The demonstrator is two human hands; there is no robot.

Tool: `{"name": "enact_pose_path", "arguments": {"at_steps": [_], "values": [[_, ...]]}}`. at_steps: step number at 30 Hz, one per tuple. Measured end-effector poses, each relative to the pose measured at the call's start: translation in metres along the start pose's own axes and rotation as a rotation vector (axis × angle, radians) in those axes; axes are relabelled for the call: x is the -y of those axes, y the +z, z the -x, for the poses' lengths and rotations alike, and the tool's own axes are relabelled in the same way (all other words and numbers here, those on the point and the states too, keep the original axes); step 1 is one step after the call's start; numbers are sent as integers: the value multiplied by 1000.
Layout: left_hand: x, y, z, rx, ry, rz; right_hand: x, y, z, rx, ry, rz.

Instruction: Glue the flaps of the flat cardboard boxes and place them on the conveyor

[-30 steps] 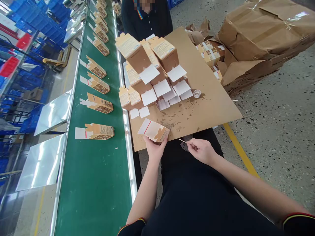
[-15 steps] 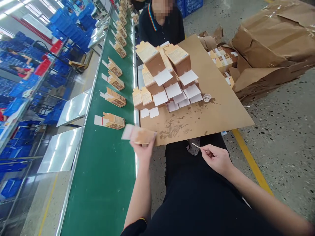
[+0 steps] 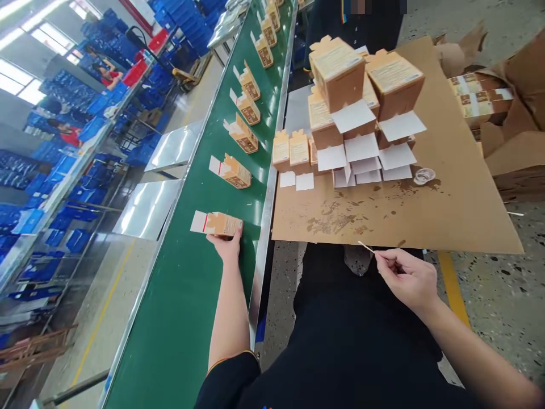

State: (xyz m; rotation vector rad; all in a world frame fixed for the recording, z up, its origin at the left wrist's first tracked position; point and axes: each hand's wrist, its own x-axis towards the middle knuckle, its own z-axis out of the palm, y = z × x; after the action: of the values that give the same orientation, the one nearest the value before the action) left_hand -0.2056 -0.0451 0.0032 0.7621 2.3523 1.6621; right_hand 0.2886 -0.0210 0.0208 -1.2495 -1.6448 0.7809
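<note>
Over the green conveyor belt (image 3: pixel 170 318), my left hand (image 3: pixel 226 245) grips a small brown carton (image 3: pixel 223 224) with its white flap pointing left. Other open cartons (image 3: pixel 237 171) stand in a row farther up the belt. My right hand (image 3: pixel 409 275) pinches a thin white cotton swab (image 3: pixel 366 246) near the front edge of the cardboard sheet (image 3: pixel 460 216). Stacked cartons (image 3: pixel 338 71) with white flaps hanging out stand on the sheet. Right of them is a small clear dish (image 3: pixel 424 176), with wet spots around it.
A person in a dark shirt (image 3: pixel 357 28) is beyond the stack. Torn brown wrapping (image 3: pixel 523 125) holds more cartons (image 3: pixel 479 102) at the right. Metal plates (image 3: pixel 149 209) and blue crates (image 3: pixel 79 241) lie left of the belt, with other people farther back.
My left hand has moved the carton left from the cardboard's edge onto the belt. My right hand still holds the swab. The view has turned, shifting the scene.
</note>
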Motion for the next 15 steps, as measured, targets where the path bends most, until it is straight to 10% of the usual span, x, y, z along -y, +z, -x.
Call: {"name": "enact_pose_path", "arguments": {"at_steps": [11,15], "values": [[-4,2,-44,193,-39,5,6,-3,-26,-18,-118,79],[4,-4,-15,-91,1,-80,-11,-42,-10,-183,-70,206]]}}
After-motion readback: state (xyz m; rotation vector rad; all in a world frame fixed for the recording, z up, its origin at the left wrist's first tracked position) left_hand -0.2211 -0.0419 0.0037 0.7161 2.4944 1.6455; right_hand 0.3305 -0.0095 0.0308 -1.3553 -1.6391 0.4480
